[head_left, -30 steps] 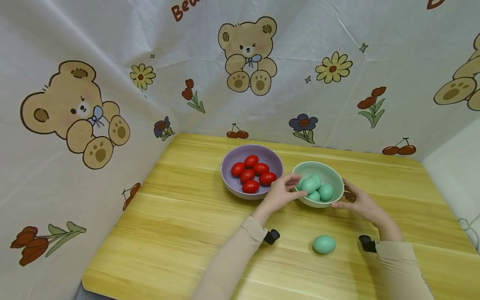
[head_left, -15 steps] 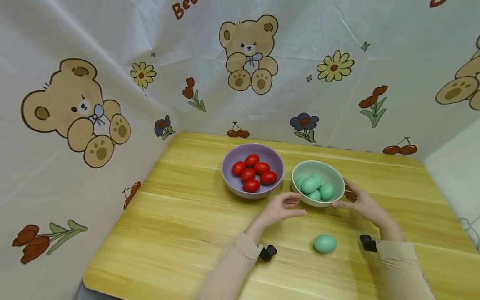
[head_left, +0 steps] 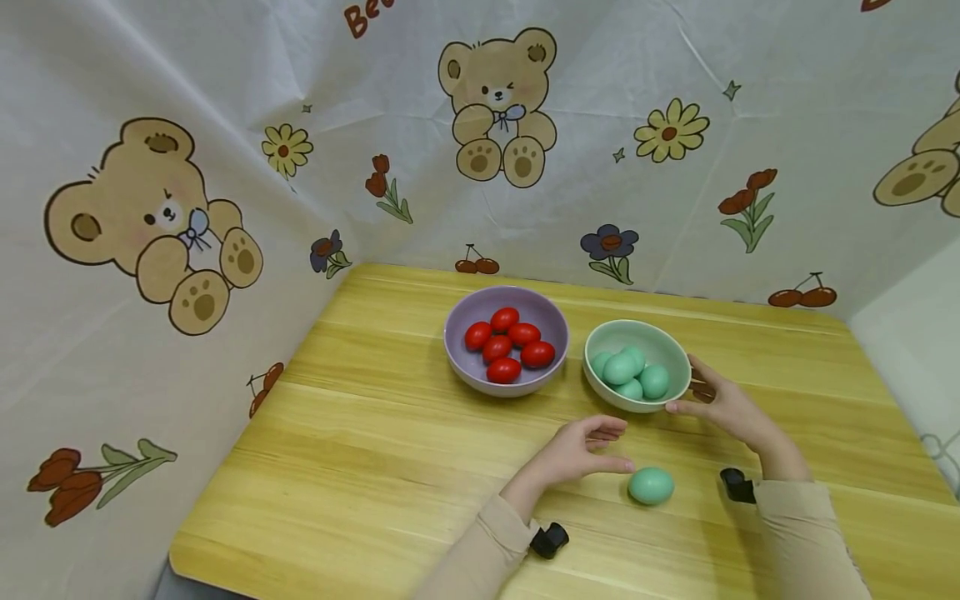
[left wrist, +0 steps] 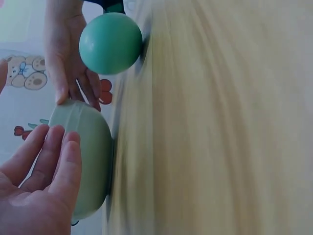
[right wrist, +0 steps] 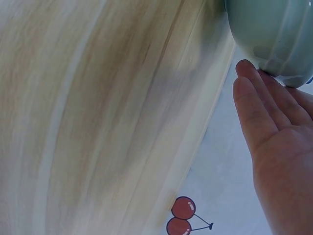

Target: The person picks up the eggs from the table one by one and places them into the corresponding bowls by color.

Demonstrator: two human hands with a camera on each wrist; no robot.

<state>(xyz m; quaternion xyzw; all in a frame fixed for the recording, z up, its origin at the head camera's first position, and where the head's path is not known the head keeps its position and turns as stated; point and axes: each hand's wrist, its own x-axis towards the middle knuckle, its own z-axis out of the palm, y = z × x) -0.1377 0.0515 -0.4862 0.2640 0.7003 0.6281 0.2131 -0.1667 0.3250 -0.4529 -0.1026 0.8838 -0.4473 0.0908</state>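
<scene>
A light green bowl (head_left: 617,400) with several mint-green eggs (head_left: 619,368) in it stands on the table. My right hand (head_left: 731,412) rests against the bowl's right side, its thumb at the rim. Fairly straight fingertips touch the bowl wall in the right wrist view. A single mint-green egg (head_left: 651,486) lies on the wood in front of the bowl. Just left of this egg is my left hand (head_left: 577,454), thumb tip close to it, fingers extended and nothing held. The left wrist view shows the left hand's fingers (left wrist: 46,166) in front of the bowl, the egg (left wrist: 111,43) beyond.
A purple bowl (head_left: 480,382) holding several red eggs (head_left: 497,348) stands left of the green bowl. The wooden table (head_left: 337,467) backs onto a white cloth (head_left: 420,100) printed with bears and flowers. Each wrist carries a small black camera.
My left hand has left the green bowl's left rim and moved toward the front, down beside the lone egg. The right hand stays at the bowl.
</scene>
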